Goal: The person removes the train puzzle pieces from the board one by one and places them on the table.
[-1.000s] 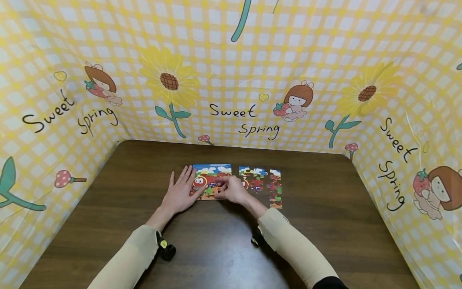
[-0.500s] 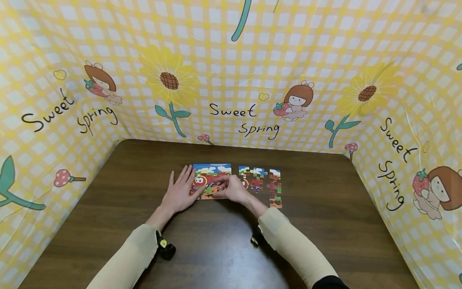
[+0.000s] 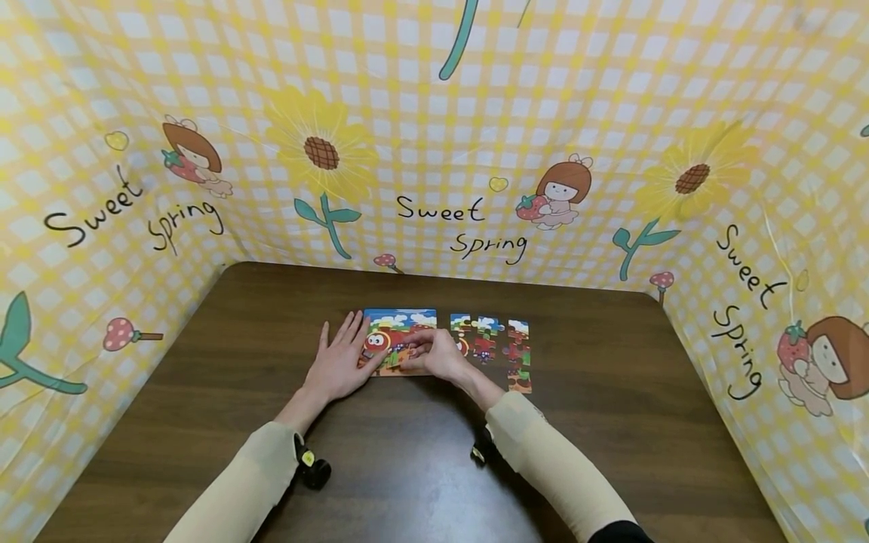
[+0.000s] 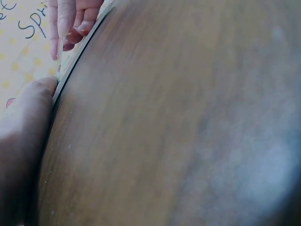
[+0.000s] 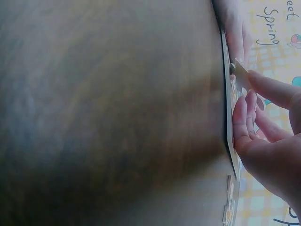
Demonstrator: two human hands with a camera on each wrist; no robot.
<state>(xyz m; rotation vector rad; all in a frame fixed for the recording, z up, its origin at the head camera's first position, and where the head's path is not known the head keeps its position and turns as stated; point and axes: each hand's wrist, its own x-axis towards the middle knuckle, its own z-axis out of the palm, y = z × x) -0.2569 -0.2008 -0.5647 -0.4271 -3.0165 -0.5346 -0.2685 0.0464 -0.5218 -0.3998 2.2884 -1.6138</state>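
A colourful jigsaw puzzle board (image 3: 400, 315) lies on the brown table, with a red cartoon character printed at its left. My left hand (image 3: 337, 364) rests flat along the board's left edge, fingers spread and thumb reaching over its lower part. Over the board's right half, my right hand (image 3: 440, 357) pinches a puzzle piece (image 5: 241, 75) between thumb and fingers. In the right wrist view that piece stands tilted, its plain tan back showing, close above the board. The right hand hides part of the board in the head view, so I cannot tell which spots there are filled.
Right of the board lie joined puzzle pieces: a group (image 3: 486, 326) near the hand and a vertical strip (image 3: 519, 354) farther right. The wooden table (image 3: 421, 452) ends at a yellow checked cloth wall (image 3: 434, 151) at the back and sides.
My right fingertips have shifted very slightly left over the board, still pinching the puzzle piece. The left hand has not moved.
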